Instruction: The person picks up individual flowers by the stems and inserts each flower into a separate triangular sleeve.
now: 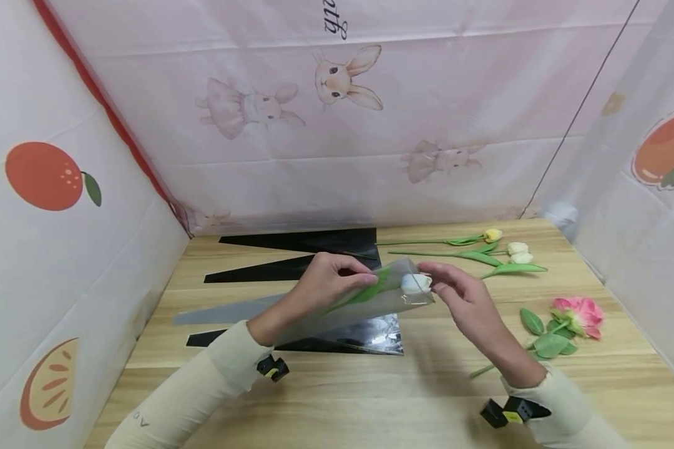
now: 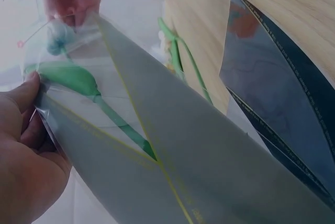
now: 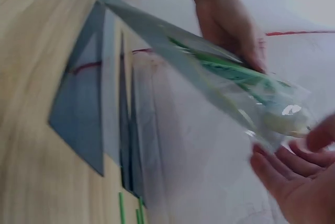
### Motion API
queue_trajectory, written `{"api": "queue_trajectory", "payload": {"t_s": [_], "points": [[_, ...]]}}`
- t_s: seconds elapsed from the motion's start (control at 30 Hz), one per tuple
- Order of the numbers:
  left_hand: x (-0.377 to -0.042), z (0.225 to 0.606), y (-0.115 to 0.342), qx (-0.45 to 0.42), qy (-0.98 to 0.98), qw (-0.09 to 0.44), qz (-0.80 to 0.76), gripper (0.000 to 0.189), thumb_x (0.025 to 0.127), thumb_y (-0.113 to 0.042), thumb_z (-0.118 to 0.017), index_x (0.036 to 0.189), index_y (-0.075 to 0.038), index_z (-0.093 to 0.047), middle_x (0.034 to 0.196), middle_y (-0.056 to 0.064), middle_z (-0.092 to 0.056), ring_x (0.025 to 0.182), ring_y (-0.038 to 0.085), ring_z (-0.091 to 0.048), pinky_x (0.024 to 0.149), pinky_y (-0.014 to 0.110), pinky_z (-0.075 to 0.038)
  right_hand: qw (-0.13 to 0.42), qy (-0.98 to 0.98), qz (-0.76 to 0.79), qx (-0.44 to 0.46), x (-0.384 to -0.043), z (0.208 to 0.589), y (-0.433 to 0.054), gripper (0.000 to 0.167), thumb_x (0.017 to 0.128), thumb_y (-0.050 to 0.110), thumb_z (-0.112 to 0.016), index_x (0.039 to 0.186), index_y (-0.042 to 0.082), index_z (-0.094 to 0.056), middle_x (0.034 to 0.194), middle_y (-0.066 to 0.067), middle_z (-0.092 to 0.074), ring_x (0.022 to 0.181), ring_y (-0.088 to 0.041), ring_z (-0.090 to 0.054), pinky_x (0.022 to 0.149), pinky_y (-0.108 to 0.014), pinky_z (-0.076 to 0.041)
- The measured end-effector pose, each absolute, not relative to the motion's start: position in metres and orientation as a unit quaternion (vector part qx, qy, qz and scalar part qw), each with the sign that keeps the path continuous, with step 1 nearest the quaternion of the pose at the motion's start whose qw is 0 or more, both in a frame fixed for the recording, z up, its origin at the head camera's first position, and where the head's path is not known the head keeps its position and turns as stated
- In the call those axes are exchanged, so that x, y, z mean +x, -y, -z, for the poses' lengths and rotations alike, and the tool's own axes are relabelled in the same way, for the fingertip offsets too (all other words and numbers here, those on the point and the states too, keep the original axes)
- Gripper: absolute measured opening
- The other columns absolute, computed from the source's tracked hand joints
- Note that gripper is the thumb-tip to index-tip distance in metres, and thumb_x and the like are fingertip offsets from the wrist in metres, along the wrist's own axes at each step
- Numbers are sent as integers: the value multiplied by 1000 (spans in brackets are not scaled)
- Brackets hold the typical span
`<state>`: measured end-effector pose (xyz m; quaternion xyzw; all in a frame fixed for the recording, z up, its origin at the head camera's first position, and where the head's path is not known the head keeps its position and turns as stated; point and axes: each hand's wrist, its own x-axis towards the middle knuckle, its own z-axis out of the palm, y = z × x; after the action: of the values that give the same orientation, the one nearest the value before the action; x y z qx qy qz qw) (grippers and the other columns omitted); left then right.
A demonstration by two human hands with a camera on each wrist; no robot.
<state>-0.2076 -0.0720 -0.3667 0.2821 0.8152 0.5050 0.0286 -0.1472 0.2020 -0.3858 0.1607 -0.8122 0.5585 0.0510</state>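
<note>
A white tulip with a green stem and leaf lies inside a see-through flower sleeve with grey panels and thin gold edges. My left hand pinches the side of this sleeve, held tilted above the table. At its wide mouth, my right hand has its fingertips close to the sleeve's rim and the tulip's head, the fingers fairly straight in the right wrist view. Whether those fingertips press the petals or only the film is hard to tell. The sleeve's lower part is partly hidden by my left forearm.
Several black and grey flower sleeves lie flat to the left on the wooden table. A yellow tulip and white tulips lie at the back right. A pink flower lies nearer on the right. Printed cloth walls surround the table.
</note>
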Motion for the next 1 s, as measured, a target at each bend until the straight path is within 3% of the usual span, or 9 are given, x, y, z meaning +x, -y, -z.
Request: {"api": "queue_trajectory", "payload": {"t_s": [0.17,0.33,0.43,0.57,1.0], "points": [[-207,367,70,286,-816,13,-502,11,90,-25,-82,93,-14,-84,93,3,-81,72,10,-70,62,24,-56,77,804,-553,205,-143,399,-195,53,111,11,-39,163,18,-34,167,-6,-40,151,-20,-43,115,-11,-33],[-206,367,69,295,-820,-8,-490,10,90,-24,-83,93,-15,-84,91,1,-81,70,10,-68,61,24,-55,100,840,-482,231,-140,407,-188,71,108,19,-48,168,31,-10,175,3,-17,162,-30,-19,124,-15,-15],[-206,367,68,300,-823,-17,-482,10,90,-23,-82,93,-14,-84,91,2,-81,69,9,-67,61,23,-54,102,843,-472,237,-140,408,-185,78,106,19,-52,168,30,-7,176,3,-14,162,-31,-16,130,-37,-18],[-205,367,67,302,-824,-24,-478,10,90,-22,-83,93,-13,-84,90,2,-80,69,9,-67,61,23,-55,98,843,-471,238,-140,408,-182,81,103,21,-55,168,28,-7,176,4,-13,162,-32,-17,124,-66,-23],[-204,370,67,321,-825,-34,-465,10,91,-20,-81,96,-11,-83,93,5,-81,72,8,-71,61,23,-55,62,854,-452,250,-140,412,-176,96,100,24,-64,168,28,3,177,7,0,162,-35,-13,122,-70,-22]]}}
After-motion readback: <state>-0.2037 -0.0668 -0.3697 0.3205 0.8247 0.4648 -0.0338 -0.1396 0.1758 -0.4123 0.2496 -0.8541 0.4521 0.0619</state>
